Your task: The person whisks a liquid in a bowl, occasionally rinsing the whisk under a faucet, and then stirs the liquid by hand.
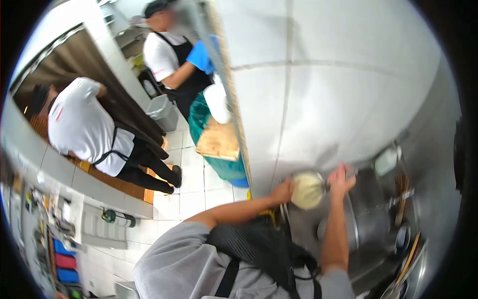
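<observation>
My left hand [283, 192] is closed on the near-left rim of a round bowl [295, 201] that holds a pale cream-coloured mix. On the other side, my right hand [340, 181] grips the handle of a whisk, and the whisk's wires [315, 190] reach into the mix. Motion blurs the wires a little. The bowl is above the metal sink counter [368, 199], close to the tiled wall. I cannot tell whether it rests on anything.
A squeeze-type clear container [387, 160], a brush [401, 192] and a cup [403, 238] stand along the right side. Beyond the wall edge, a wooden board [219, 140] lies on a green-lined bin [226, 168]. Two people [89, 119] in white shirts and black aprons stand at left.
</observation>
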